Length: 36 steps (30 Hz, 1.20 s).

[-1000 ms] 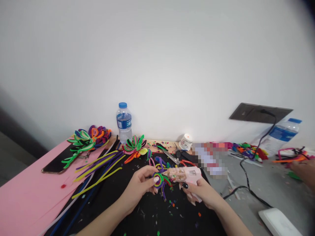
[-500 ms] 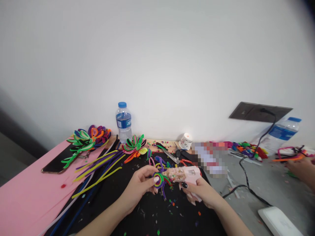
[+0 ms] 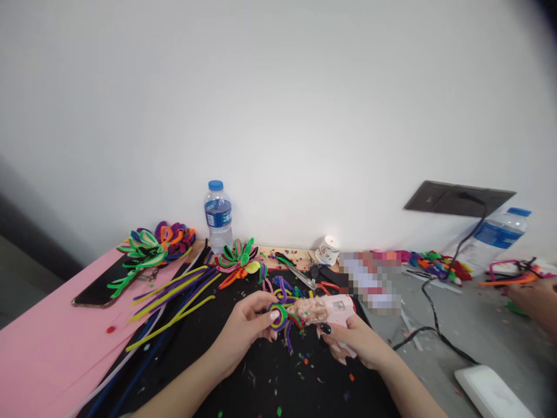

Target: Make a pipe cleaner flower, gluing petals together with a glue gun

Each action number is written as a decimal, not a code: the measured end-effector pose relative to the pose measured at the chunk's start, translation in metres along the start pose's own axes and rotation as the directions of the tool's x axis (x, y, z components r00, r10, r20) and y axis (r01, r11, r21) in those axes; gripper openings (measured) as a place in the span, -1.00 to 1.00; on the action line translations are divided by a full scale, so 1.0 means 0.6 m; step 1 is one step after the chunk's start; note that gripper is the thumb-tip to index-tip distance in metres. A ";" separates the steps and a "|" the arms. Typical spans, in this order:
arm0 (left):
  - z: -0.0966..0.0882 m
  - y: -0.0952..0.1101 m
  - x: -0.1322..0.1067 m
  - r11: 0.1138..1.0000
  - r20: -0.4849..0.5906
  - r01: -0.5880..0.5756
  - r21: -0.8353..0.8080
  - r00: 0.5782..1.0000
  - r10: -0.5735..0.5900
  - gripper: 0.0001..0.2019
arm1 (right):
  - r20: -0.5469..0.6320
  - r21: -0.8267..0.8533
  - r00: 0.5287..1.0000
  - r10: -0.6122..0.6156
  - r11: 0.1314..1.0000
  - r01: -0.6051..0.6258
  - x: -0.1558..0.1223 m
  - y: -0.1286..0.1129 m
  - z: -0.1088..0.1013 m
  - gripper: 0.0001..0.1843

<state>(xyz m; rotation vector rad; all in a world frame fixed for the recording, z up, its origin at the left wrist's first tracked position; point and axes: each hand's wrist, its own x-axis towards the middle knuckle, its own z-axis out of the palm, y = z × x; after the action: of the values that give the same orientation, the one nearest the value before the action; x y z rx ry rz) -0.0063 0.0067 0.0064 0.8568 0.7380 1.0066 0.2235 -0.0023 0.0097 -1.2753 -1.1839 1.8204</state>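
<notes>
Between the thumb and fingers of my left hand [image 3: 251, 325] is a coiled pipe-cleaner disc [image 3: 279, 316] in green, yellow and purple rings. My right hand [image 3: 348, 338] is wrapped round the handle of a pale pink glue gun [image 3: 338, 307]. The gun points left, its nozzle close against the disc; whether it touches I cannot tell. Around and behind the disc lie curled pipe-cleaner pieces [image 3: 285, 288] in purple, pink and green. Beyond them a pipe-cleaner flower [image 3: 238, 259] rests on the black mat [image 3: 243, 386].
Pipe cleaners [image 3: 174, 299] and a phone [image 3: 98, 284] lie left. A water bottle [image 3: 217, 217], scissors [image 3: 302, 276], red-handled pliers [image 3: 328, 287] and a paper cup [image 3: 327, 251] stand or lie along the back. A black cable [image 3: 430, 302] crosses the right side, near another person's hand [image 3: 537, 299].
Hardly anything differs. The whole view has shifted by a few pixels, while both hands keep their hold on the disc and the glue gun.
</notes>
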 end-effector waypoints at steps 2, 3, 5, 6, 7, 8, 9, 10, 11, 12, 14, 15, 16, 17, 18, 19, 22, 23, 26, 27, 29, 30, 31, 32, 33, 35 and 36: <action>-0.001 -0.001 0.001 1.000 0.001 -0.008 -0.004 1.000 0.008 -0.82 | 0.017 0.006 1.000 -0.001 1.000 0.001 0.000 -0.001 0.000 -0.65; -0.002 -0.002 0.001 1.000 0.001 -0.011 -0.005 1.000 0.011 -0.83 | 0.024 0.008 1.000 -0.002 1.000 0.002 -0.001 -0.001 -0.001 -0.65; -0.002 -0.002 0.001 1.000 0.003 -0.017 -0.008 1.000 0.017 -0.83 | 0.031 0.012 1.000 -0.003 1.000 0.003 -0.001 0.000 -0.002 -0.65; -0.002 -0.002 0.001 1.000 0.004 -0.019 -0.009 1.000 0.019 -0.84 | 0.033 0.012 0.999 -0.004 1.000 0.004 -0.001 0.001 -0.002 -0.65; -0.002 -0.001 0.001 1.000 0.005 -0.019 -0.011 1.000 0.020 -0.84 | 0.032 0.013 0.999 -0.007 1.000 0.007 -0.001 0.002 -0.003 -0.65; -0.002 0.000 0.001 1.000 0.006 -0.019 -0.013 1.000 0.019 -0.84 | 0.033 0.013 0.999 -0.009 1.000 0.009 -0.001 0.003 -0.004 -0.65; -0.002 0.000 0.000 1.000 0.008 -0.018 -0.015 1.000 0.018 -0.84 | 0.036 0.012 0.999 -0.009 1.000 0.008 -0.001 0.004 -0.005 -0.65; -0.002 0.001 0.000 1.000 0.010 -0.016 -0.016 1.000 0.016 -0.84 | 0.041 0.011 0.999 -0.008 1.000 0.007 -0.001 0.005 -0.005 -0.66; -0.002 0.001 0.000 1.000 0.012 -0.014 -0.016 1.000 0.014 -0.85 | 0.046 0.011 0.999 -0.008 1.000 0.008 -0.001 0.006 -0.006 -0.66; -0.003 0.001 -0.001 1.000 0.014 -0.013 -0.016 1.000 0.013 -0.85 | 0.050 0.012 0.999 -0.009 1.000 0.008 -0.001 0.006 -0.007 -0.67; -0.004 0.001 -0.001 1.000 0.014 -0.013 -0.012 1.000 0.013 -0.85 | 0.054 0.012 0.998 -0.011 1.000 0.011 -0.002 0.006 -0.008 -0.67; -0.004 0.001 -0.001 1.000 0.013 -0.013 -0.010 1.000 0.014 -0.85 | 0.054 0.011 0.998 -0.013 1.000 0.013 -0.002 0.007 -0.008 -0.68; -0.004 0.001 0.000 1.000 0.012 -0.014 -0.008 1.000 0.014 -0.85 | 0.056 0.010 0.998 -0.014 1.000 0.013 -0.002 0.007 -0.008 -0.68; -0.005 0.001 0.000 1.000 0.013 -0.014 -0.006 1.000 0.014 -0.85 | 0.059 0.010 0.998 -0.011 1.000 0.011 -0.002 0.007 -0.008 -0.68; -0.005 0.001 0.000 1.000 0.015 -0.015 -0.005 1.000 0.015 -0.85 | 0.062 0.010 0.998 -0.008 1.000 0.008 -0.002 0.007 -0.008 -0.68; -0.005 0.001 0.000 1.000 0.018 -0.015 -0.004 1.000 0.015 -0.85 | 0.059 0.013 0.998 -0.009 1.000 0.008 -0.002 0.008 -0.007 -0.68; -0.004 0.002 0.001 1.000 0.016 -0.017 -0.005 1.000 0.017 -0.85 | 0.034 0.028 0.999 -0.020 0.999 0.019 -0.002 0.010 -0.006 -0.68; -0.003 0.002 0.001 1.000 0.014 -0.017 -0.006 1.000 0.017 -0.85 | 0.027 0.032 0.999 -0.024 0.999 0.023 -0.002 0.010 -0.006 -0.68; -0.003 0.001 0.000 1.000 0.016 -0.014 -0.013 1.000 0.014 -0.85 | 0.030 0.046 0.999 -0.024 0.999 0.023 -0.002 0.010 -0.005 -0.68; -0.003 0.001 0.000 1.000 0.020 -0.014 -0.013 1.000 0.014 -0.85 | 0.033 0.048 0.999 -0.024 0.999 0.023 -0.002 0.009 -0.006 -0.68; -0.004 -0.001 0.000 1.000 0.024 -0.015 -0.012 1.000 0.015 -0.84 | 0.035 0.048 0.999 -0.022 0.999 0.021 -0.002 0.009 -0.006 -0.69; -0.004 -0.002 0.000 1.000 0.025 -0.015 -0.010 1.000 0.015 -0.84 | 0.035 0.049 0.999 -0.022 0.999 0.020 -0.001 0.009 -0.006 -0.69; -0.005 -0.003 0.000 1.000 0.026 -0.014 -0.009 1.000 0.015 -0.84 | 0.035 0.048 0.999 -0.020 0.999 0.019 -0.001 0.008 -0.006 -0.70; -0.005 -0.004 0.000 1.000 0.026 -0.013 -0.008 1.000 0.014 -0.84 | 0.034 0.048 0.999 -0.018 0.999 0.016 -0.001 0.008 -0.006 -0.70; -0.005 -0.004 0.001 1.000 0.026 -0.013 -0.007 1.000 0.013 -0.84 | 0.033 0.048 0.999 -0.016 0.999 0.014 -0.001 0.008 -0.006 -0.71; -0.004 -0.004 0.001 1.000 0.024 -0.011 -0.005 1.000 0.011 -0.84 | 0.032 0.050 0.999 -0.012 0.999 0.011 -0.001 0.008 -0.006 -0.72; -0.004 -0.004 0.002 1.000 0.023 -0.010 -0.002 1.000 0.010 -0.84 | 0.033 0.051 0.999 -0.011 0.999 0.009 -0.001 0.008 -0.006 -0.72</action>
<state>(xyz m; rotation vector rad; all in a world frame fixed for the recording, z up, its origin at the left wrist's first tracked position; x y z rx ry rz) -0.0069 0.0077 0.0031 0.8698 0.7139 1.0045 0.2274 -0.0037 0.0050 -1.2135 -1.1520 1.8592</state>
